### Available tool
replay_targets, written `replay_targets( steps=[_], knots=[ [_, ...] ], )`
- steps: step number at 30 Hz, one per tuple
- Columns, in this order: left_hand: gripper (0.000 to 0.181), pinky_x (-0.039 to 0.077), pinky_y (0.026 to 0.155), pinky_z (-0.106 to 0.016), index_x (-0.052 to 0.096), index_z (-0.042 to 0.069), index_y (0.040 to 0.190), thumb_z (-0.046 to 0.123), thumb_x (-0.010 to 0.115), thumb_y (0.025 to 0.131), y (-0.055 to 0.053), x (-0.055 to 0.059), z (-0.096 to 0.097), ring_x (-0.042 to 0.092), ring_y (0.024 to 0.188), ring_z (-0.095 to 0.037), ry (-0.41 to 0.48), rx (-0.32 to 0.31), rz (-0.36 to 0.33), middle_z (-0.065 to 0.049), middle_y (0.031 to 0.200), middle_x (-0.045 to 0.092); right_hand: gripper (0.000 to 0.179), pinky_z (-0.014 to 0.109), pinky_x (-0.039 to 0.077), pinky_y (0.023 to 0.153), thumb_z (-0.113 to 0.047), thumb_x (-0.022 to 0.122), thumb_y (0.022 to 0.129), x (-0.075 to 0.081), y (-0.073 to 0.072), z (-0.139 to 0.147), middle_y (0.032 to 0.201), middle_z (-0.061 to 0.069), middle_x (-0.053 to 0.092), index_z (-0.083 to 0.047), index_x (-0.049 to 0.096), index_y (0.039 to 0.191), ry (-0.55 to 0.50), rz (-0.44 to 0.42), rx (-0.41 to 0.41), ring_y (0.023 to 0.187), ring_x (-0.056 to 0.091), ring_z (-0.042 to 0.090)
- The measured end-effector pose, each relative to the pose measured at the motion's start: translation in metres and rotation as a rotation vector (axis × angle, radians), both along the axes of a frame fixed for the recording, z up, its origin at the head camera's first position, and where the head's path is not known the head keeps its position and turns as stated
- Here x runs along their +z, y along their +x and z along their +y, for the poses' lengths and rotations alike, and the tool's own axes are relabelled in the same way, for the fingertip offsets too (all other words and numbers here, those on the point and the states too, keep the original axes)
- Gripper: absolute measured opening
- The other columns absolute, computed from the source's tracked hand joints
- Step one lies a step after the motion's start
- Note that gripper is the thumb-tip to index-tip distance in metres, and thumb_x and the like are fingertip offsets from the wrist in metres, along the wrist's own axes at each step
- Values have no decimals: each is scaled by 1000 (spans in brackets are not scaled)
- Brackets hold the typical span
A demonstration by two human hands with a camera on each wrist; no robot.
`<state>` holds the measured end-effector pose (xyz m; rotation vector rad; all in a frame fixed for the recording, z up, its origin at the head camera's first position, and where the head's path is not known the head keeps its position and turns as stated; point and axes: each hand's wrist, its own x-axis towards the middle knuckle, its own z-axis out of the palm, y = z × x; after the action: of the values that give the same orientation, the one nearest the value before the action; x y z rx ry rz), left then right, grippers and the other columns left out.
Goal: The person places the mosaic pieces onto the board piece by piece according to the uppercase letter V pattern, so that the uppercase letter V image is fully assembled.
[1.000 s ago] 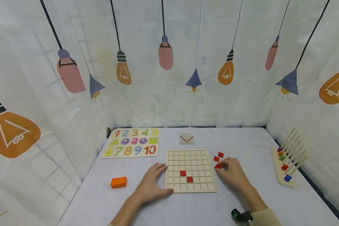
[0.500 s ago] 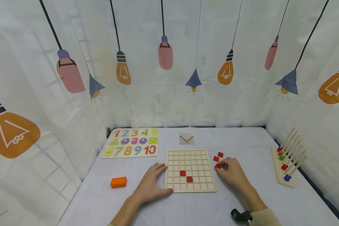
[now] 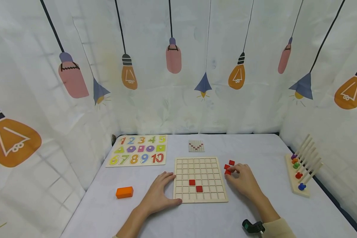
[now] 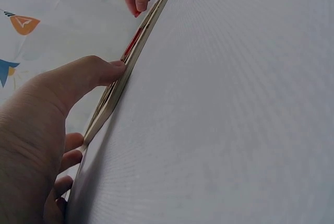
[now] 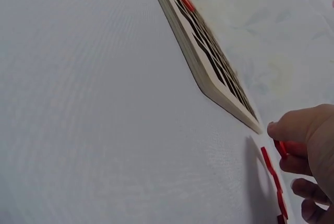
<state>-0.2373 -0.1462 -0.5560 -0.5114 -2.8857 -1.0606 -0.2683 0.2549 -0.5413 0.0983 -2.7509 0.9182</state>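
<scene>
My left hand [image 3: 158,191] is spread at the near-left corner of a pale wooden grid board [image 3: 200,199]. In the left wrist view its thumb [image 4: 107,71] rests on the board's rim, and the fingertips touch the left side. Two red squares [image 3: 192,182] sit in the grid's cells. Right of the board, my right hand [image 3: 242,178] pinches a small red tile [image 5: 281,150] between thumb and finger, just above the tabletop. Loose red tiles [image 5: 271,169] lie in a row beneath those fingers in the right wrist view; the fingers partly hide them in the head view.
A small patterned grid card [image 3: 196,146] lies behind the board. At back left is a number-and-shape puzzle board [image 3: 137,153], with an orange block [image 3: 124,192] nearer. A pegged wooden stand [image 3: 297,181] with coloured beads stands at the table's right edge.
My right hand has shifted slightly forward and left; the red tile at its fingertips is now closer to the other loose tiles. The left hand and board stay put.
</scene>
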Motion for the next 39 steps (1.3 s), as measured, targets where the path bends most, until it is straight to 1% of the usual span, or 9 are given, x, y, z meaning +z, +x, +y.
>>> replay_targets(
  steps=[5,13,21,24,27,29,34,39],
  knots=[
    [106,31,137,-64,60,26,160,72,94,71,-1,-1,0,36,167,-33,5,-1,10,4,171,53,23,38,57,88,-28,86,96,2,0,-5,116,4,78,-15,82,114,1,-13,-4,111,58,24],
    [106,32,136,-64,61,25,160,71,94,71,-1,-2,0,36,167,-32,2,2,9,4,170,53,20,39,57,88,-23,86,96,4,0,-14,115,3,78,-14,83,113,-14,3,35,111,58,25],
    [105,31,137,-64,61,25,160,70,94,71,0,1,1,36,168,-32,-2,12,-14,4,170,54,22,39,54,90,-25,87,96,6,3,-26,116,-1,76,-18,83,117,-49,-23,77,114,56,22],
    [105,31,137,-63,61,25,160,70,94,71,0,2,2,35,168,-32,-1,14,-20,5,170,53,21,40,55,91,-25,88,96,6,3,-30,116,-3,77,-19,83,115,-54,-17,101,114,58,21],
    [106,31,137,-64,61,25,160,71,93,71,0,1,1,36,168,-32,-2,13,-16,4,170,53,20,41,55,93,-24,89,95,7,3,-35,115,-3,78,-19,83,113,-65,-6,127,113,61,21],
    [106,32,136,-64,61,25,160,71,93,71,0,1,1,36,168,-32,-3,12,-12,4,170,53,20,40,55,92,-24,89,95,7,3,-38,116,-4,78,-20,83,114,-75,-12,136,112,61,21],
    [105,32,136,-64,61,26,160,72,93,71,0,0,1,37,167,-32,-4,9,-3,5,170,54,21,36,56,91,-27,89,96,7,1,-49,117,-6,77,-22,83,115,-86,-43,137,110,60,17],
    [106,33,136,-64,61,26,160,73,92,71,-1,-1,1,37,167,-32,-5,12,-2,6,170,53,18,39,58,95,-27,89,95,5,-2,-58,114,-8,78,-24,84,113,-98,-37,171,114,60,17]
  ],
)
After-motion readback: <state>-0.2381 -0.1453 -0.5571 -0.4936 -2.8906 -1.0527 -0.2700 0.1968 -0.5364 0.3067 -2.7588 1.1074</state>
